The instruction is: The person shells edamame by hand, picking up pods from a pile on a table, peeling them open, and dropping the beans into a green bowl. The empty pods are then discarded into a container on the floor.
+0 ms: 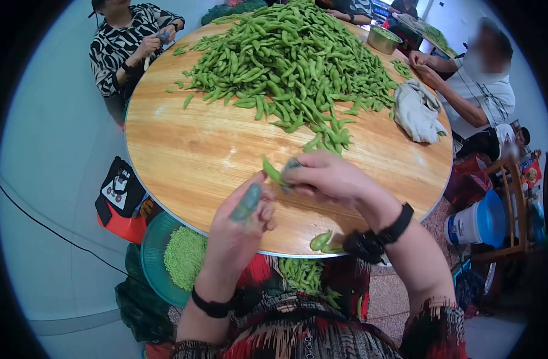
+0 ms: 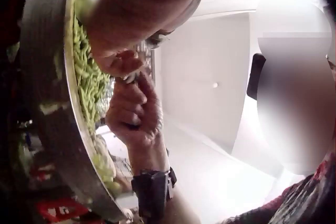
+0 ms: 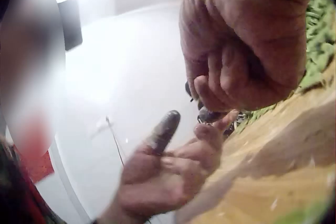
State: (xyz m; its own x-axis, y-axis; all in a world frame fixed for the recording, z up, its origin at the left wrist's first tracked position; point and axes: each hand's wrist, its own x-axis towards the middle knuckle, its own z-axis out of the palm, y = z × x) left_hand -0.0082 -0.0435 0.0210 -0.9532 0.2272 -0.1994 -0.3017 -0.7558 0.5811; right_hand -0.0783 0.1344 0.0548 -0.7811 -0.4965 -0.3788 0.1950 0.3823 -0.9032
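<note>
In the head view my right hand point(image 1: 334, 179) pinches a green soybean pod point(image 1: 272, 172) over the near part of the round wooden table point(image 1: 190, 155). My left hand point(image 1: 235, 224) is just left of it, index fingertip right at the pod and thumb raised apart. A grey-green cover point(image 1: 246, 204) wraps the left thumb; a similar one shows at the right thumb. The right wrist view shows the left hand point(image 3: 168, 176) with loosely bent fingers, and the right hand point(image 3: 247, 50) curled above it. Two pods point(image 1: 323, 242) lie at the table's near edge.
A large heap of pods point(image 1: 292, 66) covers the table's far side. A white cloth point(image 1: 416, 110) lies at right. Below the left edge, a green basin point(image 1: 151, 251) holds shelled beans. More pods point(image 1: 301, 273) are at my lap. Other people sit around; a bucket point(image 1: 459, 230) stands right.
</note>
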